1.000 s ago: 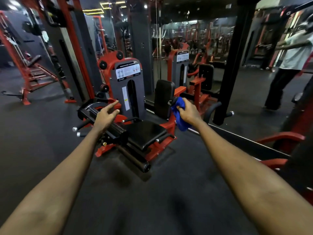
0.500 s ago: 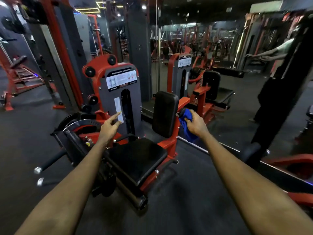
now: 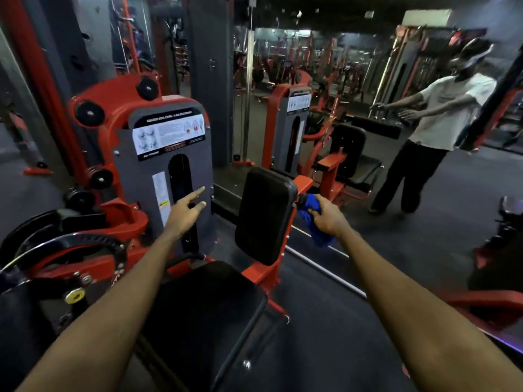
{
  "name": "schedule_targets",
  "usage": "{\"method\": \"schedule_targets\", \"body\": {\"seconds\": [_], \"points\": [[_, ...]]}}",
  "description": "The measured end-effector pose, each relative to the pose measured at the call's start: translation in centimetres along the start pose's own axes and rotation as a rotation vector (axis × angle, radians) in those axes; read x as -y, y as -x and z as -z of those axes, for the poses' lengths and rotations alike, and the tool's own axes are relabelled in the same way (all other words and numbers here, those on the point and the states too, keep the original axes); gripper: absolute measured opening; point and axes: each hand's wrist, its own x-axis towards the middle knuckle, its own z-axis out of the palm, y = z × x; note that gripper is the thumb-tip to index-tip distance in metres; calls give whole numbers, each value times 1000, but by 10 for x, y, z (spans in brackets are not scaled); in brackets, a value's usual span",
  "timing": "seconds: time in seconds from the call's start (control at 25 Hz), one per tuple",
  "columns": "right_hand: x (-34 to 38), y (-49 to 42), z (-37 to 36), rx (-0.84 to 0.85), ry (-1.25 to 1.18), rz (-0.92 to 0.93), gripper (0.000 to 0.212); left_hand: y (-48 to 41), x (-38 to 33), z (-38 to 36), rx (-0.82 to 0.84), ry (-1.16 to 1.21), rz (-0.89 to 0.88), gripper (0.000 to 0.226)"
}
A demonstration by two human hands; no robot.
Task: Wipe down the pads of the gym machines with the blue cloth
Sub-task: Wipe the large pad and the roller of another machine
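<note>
Left hand: the left hand (image 3: 184, 213) is held out with straight, relaxed fingers and holds nothing; the forefinger points forward.
Ahead of the left hand: the grey cover (image 3: 147, 176) of the red machine stands just behind the fingertips; I cannot tell if they touch it.
Right hand: the right hand (image 3: 325, 219) is curled tight round the blue cloth (image 3: 318, 236).
Blue cloth: it is bunched in the right fist, one end sticking out above the fingers and the other hanging below them.
Between the hands: the upright black back pad (image 3: 264, 216) stands here, its right edge just beside the cloth; whether they touch is not clear.
Below the forearms: the black seat pad (image 3: 203, 304) lies under and between them.
Hands to each other: well apart, one on each side of the back pad.
Beyond the right hand: a wall mirror (image 3: 353, 66) shows a person in a white shirt (image 3: 450, 114) with both arms stretched out.
</note>
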Motion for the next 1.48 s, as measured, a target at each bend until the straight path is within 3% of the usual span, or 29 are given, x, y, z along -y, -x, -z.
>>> {"method": "schedule_targets", "body": {"seconds": [0.24, 0.48, 0.68, 0.84, 1.0, 1.12, 1.32, 1.48], "points": [[-45, -120, -31, 15, 65, -16, 32, -107, 31, -65, 28, -25, 23, 47], [-87, -245, -76, 75, 150, 170, 51, -167, 80, -167, -44, 12, 206, 46], [-105, -323, -109, 126, 156, 278, 58, -238, 73, -239, 6, 46, 256, 52], [-108, -330, -114, 130, 146, 266, 55, -285, 94, -273, 50, 22, 251, 65], [-122, -313, -123, 110, 196, 344, 72, -302, 115, -315, 91, -113, 179, 80], [-118, -317, -133, 79, 216, 332, 70, -301, 126, -331, 10, -158, 133, 94], [-88, -341, -144, 27, 242, 330, 61, -294, 134, -337, -84, -119, 93, 95], [-118, -308, -126, 114, 239, 351, 69, -294, 134, -328, -136, -68, 88, 93]]}}
